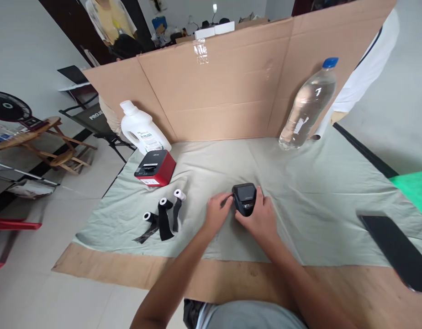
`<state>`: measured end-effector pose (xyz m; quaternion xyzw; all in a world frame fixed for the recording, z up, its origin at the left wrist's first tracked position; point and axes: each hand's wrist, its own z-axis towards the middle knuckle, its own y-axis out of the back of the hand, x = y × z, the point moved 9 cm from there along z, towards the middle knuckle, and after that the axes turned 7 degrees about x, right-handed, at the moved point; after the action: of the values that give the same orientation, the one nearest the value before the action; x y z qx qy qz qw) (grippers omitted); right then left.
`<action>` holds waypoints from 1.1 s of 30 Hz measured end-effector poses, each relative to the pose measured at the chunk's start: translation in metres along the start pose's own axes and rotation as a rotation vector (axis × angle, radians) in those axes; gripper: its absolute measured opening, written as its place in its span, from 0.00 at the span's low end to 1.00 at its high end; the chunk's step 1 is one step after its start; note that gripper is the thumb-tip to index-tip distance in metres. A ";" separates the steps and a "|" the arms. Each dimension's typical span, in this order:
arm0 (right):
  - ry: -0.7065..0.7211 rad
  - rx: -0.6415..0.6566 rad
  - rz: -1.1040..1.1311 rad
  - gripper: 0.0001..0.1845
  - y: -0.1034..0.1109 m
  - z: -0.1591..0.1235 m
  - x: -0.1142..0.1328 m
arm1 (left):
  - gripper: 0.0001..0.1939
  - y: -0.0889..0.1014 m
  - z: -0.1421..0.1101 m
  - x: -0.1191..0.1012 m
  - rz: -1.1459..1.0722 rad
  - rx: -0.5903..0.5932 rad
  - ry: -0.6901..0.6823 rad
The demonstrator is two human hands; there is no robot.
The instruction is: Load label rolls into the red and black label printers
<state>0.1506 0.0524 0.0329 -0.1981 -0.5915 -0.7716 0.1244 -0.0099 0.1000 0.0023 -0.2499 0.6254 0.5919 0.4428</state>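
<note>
A small black device point(244, 197), which looks like a portable receipt printer, sits on the cloth in front of me. My right hand point(264, 217) grips its right side, with the thumb along the near edge and the fingers at the far right corner. At its left edge is my left hand point(218, 209), thumb and forefinger pinched together; something small and dark shows by the fingertips, too small to make out. Left of my hands lie several paper rolls with dark, partly unwound strips: a front roll point(150, 217), a middle roll point(165, 203) and a back roll point(179, 194).
Behind the rolls stands a red and black printer point(159, 169), with a white jug point(142, 128) beyond it. A cardboard panel point(218, 96) walls off the back. A water bottle point(308, 109) leans at the right rear; a black phone point(396, 249) lies right. People stand behind.
</note>
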 end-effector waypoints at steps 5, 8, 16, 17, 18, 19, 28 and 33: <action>0.046 -0.034 -0.043 0.55 -0.005 -0.014 0.009 | 0.15 0.007 -0.009 0.009 -0.053 -0.014 -0.069; 0.041 0.003 -0.031 0.58 -0.006 -0.016 0.005 | 0.14 0.004 -0.010 0.011 -0.076 0.000 -0.038; -0.021 0.145 0.193 0.53 -0.011 -0.007 -0.022 | 0.11 0.001 0.009 0.029 -0.084 0.153 0.189; -0.029 0.152 0.224 0.51 -0.012 -0.004 -0.026 | 0.10 0.000 0.013 0.032 -0.075 0.206 0.229; -0.030 0.163 0.242 0.48 -0.013 -0.001 -0.029 | 0.09 -0.001 0.017 0.034 -0.069 0.262 0.267; -0.023 0.178 0.254 0.45 -0.015 0.001 -0.031 | 0.09 -0.003 0.021 0.035 -0.066 0.322 0.299; 0.057 0.213 0.386 0.31 -0.018 0.009 -0.042 | 0.11 -0.009 0.032 0.020 -0.028 0.680 0.341; 0.010 0.203 0.389 0.30 -0.016 0.010 -0.051 | 0.10 -0.012 0.028 0.013 0.031 0.679 0.317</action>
<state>0.1906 0.0641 -0.0020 -0.2913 -0.6161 -0.6705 0.2933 0.0007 0.1274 -0.0120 -0.1679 0.8507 0.3113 0.3889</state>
